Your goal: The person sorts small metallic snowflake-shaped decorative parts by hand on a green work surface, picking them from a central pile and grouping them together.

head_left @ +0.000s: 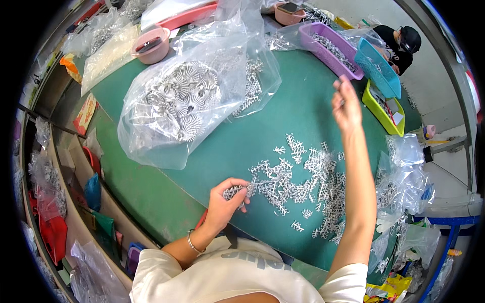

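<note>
Green counter (298,93), seen from above: my left grip (221,204) grasps silvery branched pieces (234,193) at the left edge of a similar heap (327,202); my right grip (348,108) hangs near a purple basket (323,57), and I cannot tell whether it holds anything.

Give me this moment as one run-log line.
left hand: holds silvery branched pieces; right hand: near purple basket, grip unclear; green table: loose branched pieces, bagged fan-shaped pieces

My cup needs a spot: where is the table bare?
Between the clear bags and the right hand, the tabletop is bare; so is the stretch from those bags to the left hand. Crowded: silver pieces right of that hand.
</note>
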Motion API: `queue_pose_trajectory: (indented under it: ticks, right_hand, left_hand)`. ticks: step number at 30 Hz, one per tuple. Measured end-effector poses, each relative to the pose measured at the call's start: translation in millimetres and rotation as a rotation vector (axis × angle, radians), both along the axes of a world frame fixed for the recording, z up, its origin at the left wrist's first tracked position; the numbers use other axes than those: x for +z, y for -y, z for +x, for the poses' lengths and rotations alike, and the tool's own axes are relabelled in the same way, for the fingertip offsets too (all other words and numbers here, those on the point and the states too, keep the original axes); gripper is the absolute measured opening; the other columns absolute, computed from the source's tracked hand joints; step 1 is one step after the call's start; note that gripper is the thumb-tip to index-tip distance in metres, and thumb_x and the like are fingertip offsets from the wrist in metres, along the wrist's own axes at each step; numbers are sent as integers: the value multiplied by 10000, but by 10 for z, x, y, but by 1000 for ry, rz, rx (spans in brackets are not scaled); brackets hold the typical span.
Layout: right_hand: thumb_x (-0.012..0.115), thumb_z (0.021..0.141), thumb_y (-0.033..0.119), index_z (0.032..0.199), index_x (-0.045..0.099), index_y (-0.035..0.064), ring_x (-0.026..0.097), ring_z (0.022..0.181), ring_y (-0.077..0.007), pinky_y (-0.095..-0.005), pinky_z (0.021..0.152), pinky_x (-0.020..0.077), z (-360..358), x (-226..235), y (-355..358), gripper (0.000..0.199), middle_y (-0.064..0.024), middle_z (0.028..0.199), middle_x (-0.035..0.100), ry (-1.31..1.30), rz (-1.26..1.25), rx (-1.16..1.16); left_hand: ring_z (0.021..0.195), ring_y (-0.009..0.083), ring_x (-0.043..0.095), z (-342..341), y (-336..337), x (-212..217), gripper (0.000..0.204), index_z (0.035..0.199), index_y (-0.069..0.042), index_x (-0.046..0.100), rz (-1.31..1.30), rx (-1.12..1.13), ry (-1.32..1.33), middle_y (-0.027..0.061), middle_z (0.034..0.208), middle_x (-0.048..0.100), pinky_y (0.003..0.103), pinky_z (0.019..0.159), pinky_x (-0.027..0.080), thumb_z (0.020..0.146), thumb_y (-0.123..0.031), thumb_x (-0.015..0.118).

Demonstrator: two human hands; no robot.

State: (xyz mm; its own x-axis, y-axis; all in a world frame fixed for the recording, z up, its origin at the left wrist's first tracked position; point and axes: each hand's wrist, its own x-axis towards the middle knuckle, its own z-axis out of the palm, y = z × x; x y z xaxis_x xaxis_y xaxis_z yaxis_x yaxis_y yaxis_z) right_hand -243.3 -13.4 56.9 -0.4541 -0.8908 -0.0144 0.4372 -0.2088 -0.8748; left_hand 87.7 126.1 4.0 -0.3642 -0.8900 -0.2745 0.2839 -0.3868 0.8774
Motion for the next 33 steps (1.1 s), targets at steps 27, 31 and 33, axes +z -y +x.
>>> queue_pose_trajectory:
  ticks: [27,31,33]
  right_hand:
    - [571,871,118,824,576,13,439,503,-40,-198,436,313,1442,-316,-2495,115,-7,626,541,-277,463,231]
    - [611,795,29,825,565,-23,542,557,-236,-315,493,413,1477,-360,-2569,76,-130,661,559,-1027,229,-16]
    - [614,801,40,789,563,-22,535,560,-202,-284,511,408,1529,-340,-2636,81,-113,662,562,-1021,276,-70]
  left_hand:
    - [690,110,594,-372,-260,177,237,1015,23,560,98,-495,-12,65,881,586,209,469,475,796,-38,626]
    - [678,95,582,-393,-312,58,250,1033,12,560,99,-545,32,46,836,584,198,472,470,794,-27,624]
    - [675,88,576,-432,-364,56,250,1034,5,560,59,-563,74,44,851,582,193,477,470,793,-23,623]
